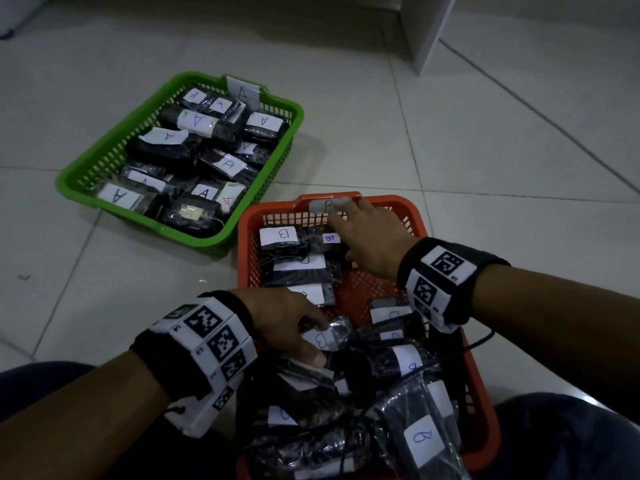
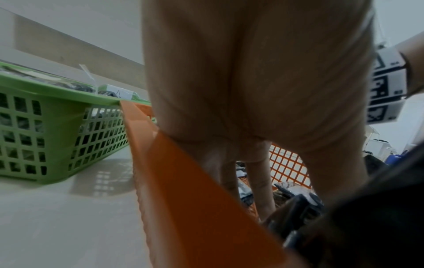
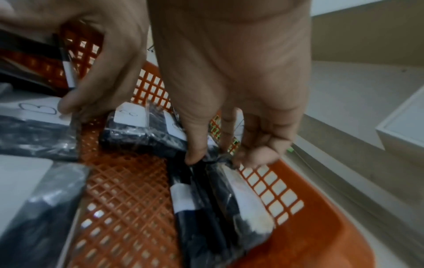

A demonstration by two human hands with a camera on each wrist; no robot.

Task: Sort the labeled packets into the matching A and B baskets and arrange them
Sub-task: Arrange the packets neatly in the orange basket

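1. Head view: a green basket (image 1: 74,181) marked A sits on the tiled floor (image 1: 485,140) at about 10 o'clock, full of black packets with white A labels. An orange basket (image 1: 247,251) stands just beside it at 5 o'clock, its near corner all but touching the green rim. B packets (image 1: 294,258) lie in a neat row along its left side; more lie loose in a heap at the near end. The left hand (image 1: 287,323) reaches in at 7 o'clock and pinches a B packet (image 1: 327,336) by its label end. The right hand (image 1: 370,240) reaches to the far wall at 12 o'clock, fingers spread; its grip is hidden here.

2. Left wrist view: the left hand (image 2: 252,81) fills the frame, fingers pointing down inside the orange basket (image 2: 183,190) among dark packets. The green basket (image 2: 45,136) stands at 9 o'clock.

3. Right wrist view: the right hand (image 3: 229,81) pinches the crinkled top of a standing packet (image 3: 206,208) against the orange basket's (image 3: 321,226) right wall. Flat B packets (image 3: 137,127) lie at 9 o'clock.
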